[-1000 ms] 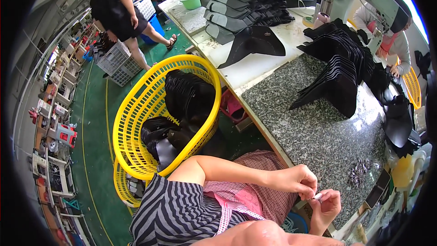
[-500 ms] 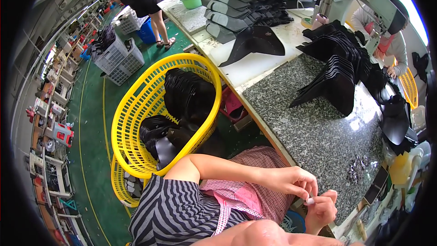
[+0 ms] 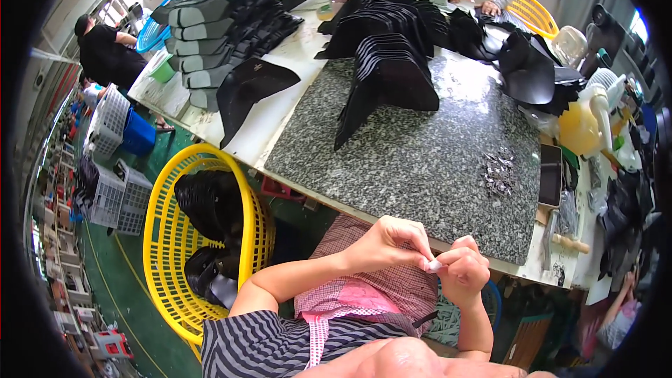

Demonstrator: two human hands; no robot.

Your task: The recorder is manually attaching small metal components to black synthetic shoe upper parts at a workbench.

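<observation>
My left hand (image 3: 393, 243) and my right hand (image 3: 464, 271) meet in front of my lap, just off the near edge of the granite slab (image 3: 413, 164). Between their fingertips is a small white piece (image 3: 433, 265), soft-looking like a bit of tape or tissue. Both hands are closed, with thumb and fingers pinched at it. Whether it is wrapped round a fingertip I cannot tell. Beyond them, a fanned stack of black shoe-upper pieces (image 3: 395, 73) stands on the slab. Small dark scraps (image 3: 500, 171) lie in a patch toward its right side.
At left, a yellow basket (image 3: 159, 238) holds black pieces. Grey-and-black stacked pieces (image 3: 210, 35) and a single black piece (image 3: 252, 91) lie farther back. On the right are a black tray (image 3: 550, 176), a wooden-handled tool (image 3: 570, 243) and a yellowish jug (image 3: 579, 128). A co-worker's hand (image 3: 490, 8) is across the table.
My view has swung to the right, so the table and basket appear farther left. Both hands remain together at the white piece, with their fingers slightly shifted.
</observation>
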